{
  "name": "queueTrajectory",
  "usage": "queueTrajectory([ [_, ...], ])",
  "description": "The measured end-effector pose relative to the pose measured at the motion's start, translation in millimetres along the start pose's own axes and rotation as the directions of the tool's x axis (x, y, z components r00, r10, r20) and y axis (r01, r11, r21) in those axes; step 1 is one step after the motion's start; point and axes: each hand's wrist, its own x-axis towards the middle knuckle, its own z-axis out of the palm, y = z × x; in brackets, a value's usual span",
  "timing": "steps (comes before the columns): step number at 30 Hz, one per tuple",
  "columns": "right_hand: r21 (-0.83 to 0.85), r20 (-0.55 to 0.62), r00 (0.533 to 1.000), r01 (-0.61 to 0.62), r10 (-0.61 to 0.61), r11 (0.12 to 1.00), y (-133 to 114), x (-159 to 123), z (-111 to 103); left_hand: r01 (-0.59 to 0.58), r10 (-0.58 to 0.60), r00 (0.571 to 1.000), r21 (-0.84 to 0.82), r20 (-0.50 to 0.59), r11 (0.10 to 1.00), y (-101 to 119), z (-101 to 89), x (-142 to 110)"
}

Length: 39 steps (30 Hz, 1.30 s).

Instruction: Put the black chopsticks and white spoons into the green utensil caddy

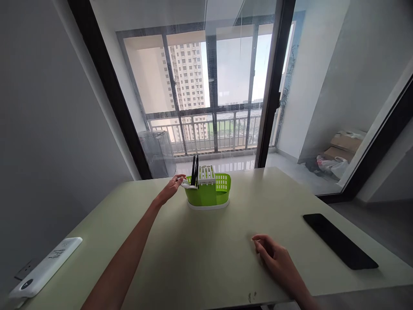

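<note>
My left hand (pixel 174 185) reaches to the left end of a green caddy (pixel 206 198), its fingers closed on a white spoon (pixel 185 184) at the rim. Another white spoon-like end (pixel 192 187) shows beside it, partly hidden. Black chopsticks (pixel 195 172) stand upright in the same end of the caddy. A white slotted piece (pixel 207 173) sits over the caddy's middle, and the right compartment has a lattice wall. Near the front of the table, my right hand (pixel 273 257) rests with fingers curled, thumb near the index fingertip, with nothing visible in it.
The caddy stands towards the far edge of a pale table (pixel 226 249). A flat black slab (pixel 338 241) lies at the right. At the left edge is a white power strip-like device (pixel 48 267). Behind the table stands a framed glass door (pixel 271 94).
</note>
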Motion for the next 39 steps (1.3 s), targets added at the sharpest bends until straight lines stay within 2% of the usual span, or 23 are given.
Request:
queueTrajectory([
  [9, -0.021, -0.021, 0.999, 0.027, -0.027, 0.999, -5, -1, -1, -0.028, 0.022, 0.998, -0.107, -0.064, 0.994, -11, 8.3, -5],
  [12, -0.027, -0.028, 0.999, 0.025, -0.025, 0.999, -4, -2, -1, -0.038, 0.016, 0.989, -0.151, -0.145, 0.988, -17, 11.1, -5],
  [15, -0.051, -0.019, 1.0, 0.017, -0.018, 0.999, 0, -1, -1, -0.033, -0.026, 0.96, -0.205, -0.28, 0.978, -32, 10.2, -13],
  [17, -0.06, -0.012, 1.0, 0.019, -0.02, 0.998, 0, 0, 1, -0.006, -0.081, 0.933, -0.239, -0.352, 0.971, -47, 5.5, -27],
  [20, -0.057, 0.0, 0.998, 0.057, -0.057, 0.997, -8, 10, 8, 0.061, -0.173, 0.899, -0.276, -0.402, 0.959, -73, -9.6, -61],
  [23, -0.099, 0.016, 0.98, 0.2, -0.199, 0.975, -31, 34, 25, 0.113, -0.242, 0.857, -0.293, -0.455, 0.949, -96, -31.1, -97],
  [26, -0.244, 0.026, 0.945, 0.321, -0.325, 0.915, -58, 68, 54, 0.151, -0.283, 0.808, -0.282, -0.517, 0.947, -111, -48.3, -120],
  [29, -0.399, 0.008, 0.957, 0.268, -0.289, 0.877, -71, 101, 85, 0.19, -0.301, 0.793, -0.255, -0.53, 0.948, -117, -53.0, -129],
  [32, -0.433, -0.052, 0.971, 0.188, -0.232, 0.882, -67, 124, 107, 0.2, -0.295, 0.808, -0.234, -0.51, 0.951, -119, -48.5, -131],
  [35, -0.459, -0.104, 0.976, 0.124, -0.191, 0.88, -56, 137, 114, 0.202, -0.278, 0.83, -0.205, -0.484, 0.958, -121, -43.6, -133],
  [39, -0.509, -0.155, 0.981, 0.022, -0.118, 0.86, -42, 150, 109, 0.209, -0.268, 0.838, -0.174, -0.475, 0.962, -125, -41.9, -135],
])
